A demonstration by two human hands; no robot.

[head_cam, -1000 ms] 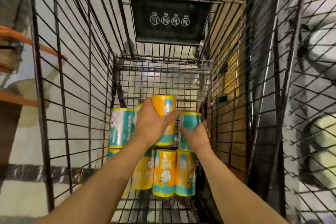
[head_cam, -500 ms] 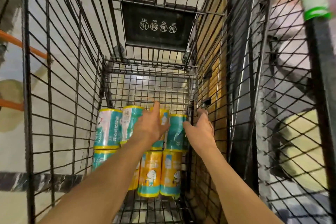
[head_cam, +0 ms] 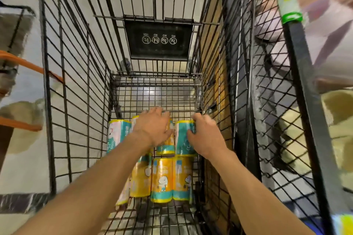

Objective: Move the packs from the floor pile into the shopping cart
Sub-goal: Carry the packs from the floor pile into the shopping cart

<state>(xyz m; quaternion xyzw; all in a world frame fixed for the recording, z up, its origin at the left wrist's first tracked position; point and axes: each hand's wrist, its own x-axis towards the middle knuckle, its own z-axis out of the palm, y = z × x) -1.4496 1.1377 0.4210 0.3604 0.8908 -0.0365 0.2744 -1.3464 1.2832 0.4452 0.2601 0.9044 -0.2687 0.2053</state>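
I look down into a black wire shopping cart (head_cam: 76, 101). Several yellow-and-teal packs lie in two rows on its floor. My left hand (head_cam: 152, 126) lies over an orange pack (head_cam: 167, 146) in the far row, fingers spread across its top. My right hand (head_cam: 205, 133) grips the teal pack (head_cam: 183, 139) beside it, against the cart's right wall. A teal pack (head_cam: 117, 133) lies at the far left. The near row holds orange packs (head_cam: 162, 179). The floor pile is out of view.
A black sign panel (head_cam: 159, 41) hangs on the cart's far end. Orange bars (head_cam: 23, 63) stand left of the cart. A second wire cart wall (head_cam: 277, 120) and a black post (head_cam: 305, 101) with a green-yellow label are on the right. The cart floor nearest me is bare wire.
The orange pack in my left hand came down from above into the far row. Both hands sank lower onto the packs, and my view tilted further over the cart.
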